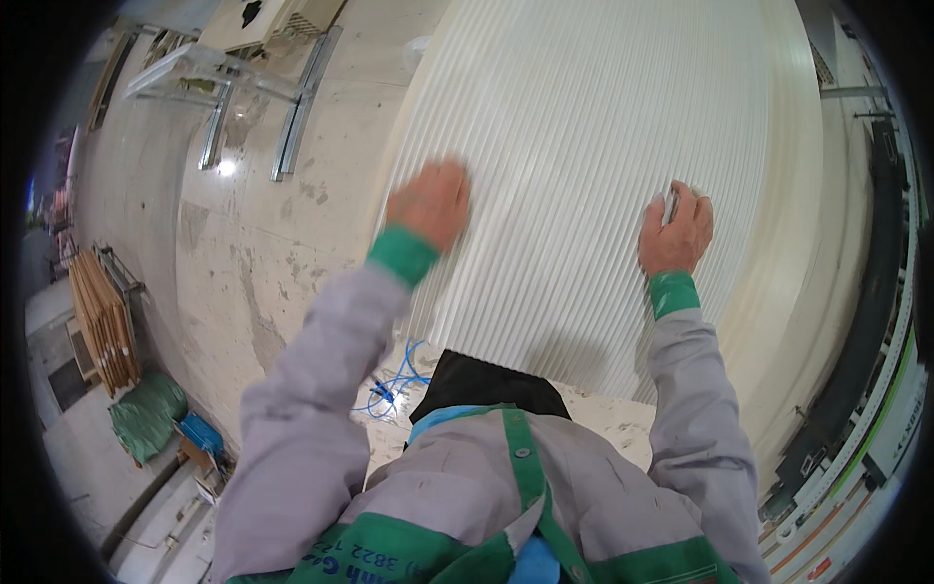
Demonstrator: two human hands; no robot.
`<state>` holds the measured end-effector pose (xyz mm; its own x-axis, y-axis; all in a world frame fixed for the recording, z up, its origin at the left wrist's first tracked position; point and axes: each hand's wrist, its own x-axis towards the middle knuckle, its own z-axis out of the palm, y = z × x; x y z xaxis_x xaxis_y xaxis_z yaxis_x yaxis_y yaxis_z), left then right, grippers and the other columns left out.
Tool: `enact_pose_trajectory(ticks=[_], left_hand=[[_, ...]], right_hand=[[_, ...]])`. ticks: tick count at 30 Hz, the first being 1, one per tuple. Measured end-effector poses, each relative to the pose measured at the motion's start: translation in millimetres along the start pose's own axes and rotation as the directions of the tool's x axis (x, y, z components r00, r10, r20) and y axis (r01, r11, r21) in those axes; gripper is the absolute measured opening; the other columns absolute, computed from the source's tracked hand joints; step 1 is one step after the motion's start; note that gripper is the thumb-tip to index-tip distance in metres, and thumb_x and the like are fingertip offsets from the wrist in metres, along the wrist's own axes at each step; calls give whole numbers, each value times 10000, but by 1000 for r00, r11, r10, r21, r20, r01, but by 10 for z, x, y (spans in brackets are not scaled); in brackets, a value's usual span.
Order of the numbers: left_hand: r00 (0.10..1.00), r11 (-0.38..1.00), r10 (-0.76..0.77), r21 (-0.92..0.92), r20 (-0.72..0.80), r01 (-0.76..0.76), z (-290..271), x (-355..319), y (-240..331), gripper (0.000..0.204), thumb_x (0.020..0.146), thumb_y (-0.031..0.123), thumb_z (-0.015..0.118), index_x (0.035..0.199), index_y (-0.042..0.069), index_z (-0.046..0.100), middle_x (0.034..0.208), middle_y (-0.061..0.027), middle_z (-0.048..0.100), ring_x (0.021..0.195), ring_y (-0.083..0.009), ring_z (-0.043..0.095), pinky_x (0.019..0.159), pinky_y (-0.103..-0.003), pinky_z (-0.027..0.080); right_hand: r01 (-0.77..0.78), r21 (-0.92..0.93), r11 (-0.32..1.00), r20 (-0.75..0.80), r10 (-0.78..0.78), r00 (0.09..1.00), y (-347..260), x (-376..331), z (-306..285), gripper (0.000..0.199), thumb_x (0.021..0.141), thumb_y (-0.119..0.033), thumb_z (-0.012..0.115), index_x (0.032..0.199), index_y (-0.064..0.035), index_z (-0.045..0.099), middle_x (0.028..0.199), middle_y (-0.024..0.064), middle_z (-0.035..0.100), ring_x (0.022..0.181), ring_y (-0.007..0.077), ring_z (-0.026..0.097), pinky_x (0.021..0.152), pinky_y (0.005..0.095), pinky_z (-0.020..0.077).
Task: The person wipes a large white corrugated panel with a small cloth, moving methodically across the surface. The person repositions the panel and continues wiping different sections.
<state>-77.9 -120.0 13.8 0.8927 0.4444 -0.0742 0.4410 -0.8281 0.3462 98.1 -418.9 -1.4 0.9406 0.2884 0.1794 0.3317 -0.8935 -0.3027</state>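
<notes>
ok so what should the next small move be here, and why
Perhaps flatten the right hand against the ribbed white sheet to steady it: its fingers look loosely curled, and the left hand, blurred, is by the sheet's left edge. Whether either hand presses down is unclear.

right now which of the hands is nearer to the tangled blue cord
Left. The left hand is beyond the blue cord, near the left edge of the ribbed sheet; the right hand is farther off, across toward the sheet's right side.
</notes>
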Motion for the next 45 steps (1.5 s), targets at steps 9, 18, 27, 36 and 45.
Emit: enact_pose_trajectory(ticks=[9,18,27,36,45], left_hand=[[994,994,-104,-41,-39,102,-174,-1583,-62,187,996,233,608,927,64,570,869,-152,625,750,-387,650,620,-506,519],[993,998,-16,51,-120,22,10,1917,380,209,1005,289,520,1016,102,613,1002,-183,713,920,-427,692,818,-554,540],[990,986,55,163,-127,-34,7,3382,678,247,1008,214,486,1117,55,640,1108,-190,736,1052,-385,699,903,-499,551],[999,999,-44,6,-11,44,-8,-75,42,225,1032,298,542,970,83,554,944,-172,662,809,-410,670,688,-548,528],[993,988,-114,-106,30,116,107,-2671,-413,174,984,206,643,918,68,562,846,-143,601,725,-385,638,609,-497,510]], right_hand=[[36,-23,999,-62,-37,997,-2,-24,62,455,955,-295,626,1348,-70,585,1365,217,516,1352,416,432,1168,543,308],[46,-60,997,-38,-49,998,13,66,41,454,907,-241,659,1306,-35,591,1369,239,494,1332,430,431,1145,568,315],[59,-15,998,-42,-59,997,50,62,-11,458,893,-267,684,1292,-55,611,1347,220,500,1315,403,453,1137,541,334],[67,-29,997,-66,-69,995,64,23,50,455,931,-313,646,1312,-66,618,1319,227,542,1314,404,476,1145,537,340],[-3,-62,998,-36,0,999,-37,-11,19,438,960,-347,612,1318,-95,624,1335,157,571,1315,340,508,1143,489,377]])
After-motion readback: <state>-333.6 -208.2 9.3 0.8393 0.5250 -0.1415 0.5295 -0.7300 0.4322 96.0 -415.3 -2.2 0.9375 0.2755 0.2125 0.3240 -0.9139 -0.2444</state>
